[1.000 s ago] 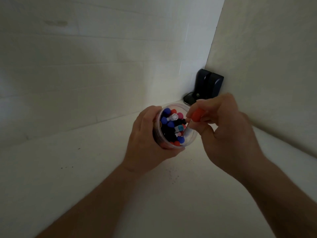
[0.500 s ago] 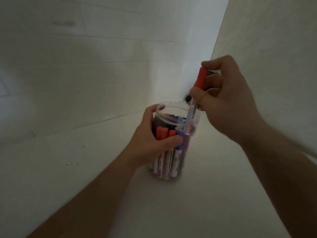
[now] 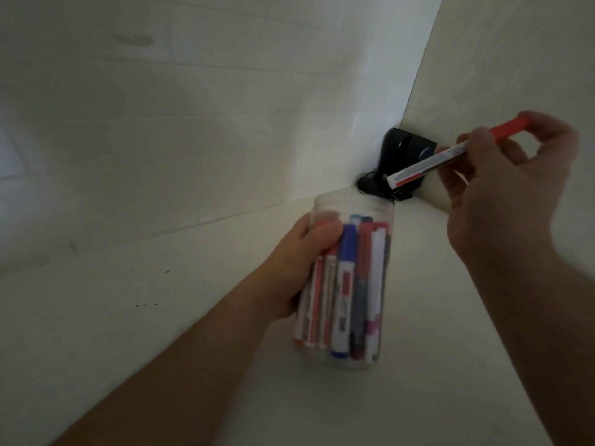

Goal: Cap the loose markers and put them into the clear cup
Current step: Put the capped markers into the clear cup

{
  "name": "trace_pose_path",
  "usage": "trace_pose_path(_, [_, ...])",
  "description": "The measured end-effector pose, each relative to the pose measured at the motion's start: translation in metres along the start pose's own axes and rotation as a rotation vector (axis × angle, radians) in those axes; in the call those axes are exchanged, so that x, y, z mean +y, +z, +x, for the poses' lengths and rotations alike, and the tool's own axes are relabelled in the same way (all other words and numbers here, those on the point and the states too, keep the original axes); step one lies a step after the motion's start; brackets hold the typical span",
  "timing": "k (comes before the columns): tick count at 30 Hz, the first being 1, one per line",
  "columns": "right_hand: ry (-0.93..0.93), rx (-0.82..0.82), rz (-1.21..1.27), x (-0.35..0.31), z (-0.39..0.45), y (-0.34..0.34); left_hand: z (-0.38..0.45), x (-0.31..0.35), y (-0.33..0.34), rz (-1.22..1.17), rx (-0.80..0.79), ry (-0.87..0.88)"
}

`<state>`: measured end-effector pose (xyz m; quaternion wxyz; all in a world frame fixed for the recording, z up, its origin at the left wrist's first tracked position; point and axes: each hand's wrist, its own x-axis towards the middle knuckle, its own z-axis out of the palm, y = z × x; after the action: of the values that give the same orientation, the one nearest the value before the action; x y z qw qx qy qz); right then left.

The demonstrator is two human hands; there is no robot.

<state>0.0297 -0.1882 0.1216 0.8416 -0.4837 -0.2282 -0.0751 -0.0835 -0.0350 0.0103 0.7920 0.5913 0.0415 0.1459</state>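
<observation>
The clear cup (image 3: 344, 284) stands on the white table (image 3: 161, 317), a little tilted, with the left hand (image 3: 299, 262) wrapped round its left side: the thumb lies across the front near the top and the fingers curl behind. Up and to the right, well apart from the cup's rim, the right hand (image 3: 502, 188) holds a red-capped marker (image 3: 450, 152) pinched between thumb and fingers near the cap end. The marker slants down to the left, its blunt tail end hanging above and to the right of the cup's mouth, in front of a black device (image 3: 402, 162) that sits in the corner where the two walls meet.

The cup is a tall, transparent cylinder, packed with upright markers: white barrels with red, blue and dark caps and printed labels, somewhat blurred. The held marker has a white barrel with red bands and a bright red cap.

Both forearms reach in from the lower edge, the left from the lower left, the right from the lower right with its wrist bent and knuckles turned upward.
</observation>
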Motion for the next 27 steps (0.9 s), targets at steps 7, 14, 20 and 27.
trace_pose_path(7, [-0.016, -0.049, 0.077, -0.005, -0.004, 0.000, -0.004, 0.016, -0.008, 0.074, 0.001, 0.066])
trace_pose_path(14, [-0.013, -0.142, 0.141, -0.015, -0.015, 0.001, -0.020, 0.054, 0.004, 0.508, 0.062, 0.243])
trace_pose_path(20, [0.047, -0.269, 0.065, -0.023, -0.022, -0.006, -0.039, 0.107, 0.008, 1.030, 0.044, 0.217])
trace_pose_path(27, [0.149, -0.324, 0.002, -0.011, -0.035, -0.003, -0.032, 0.100, 0.004, 1.083, -0.047, 0.058])
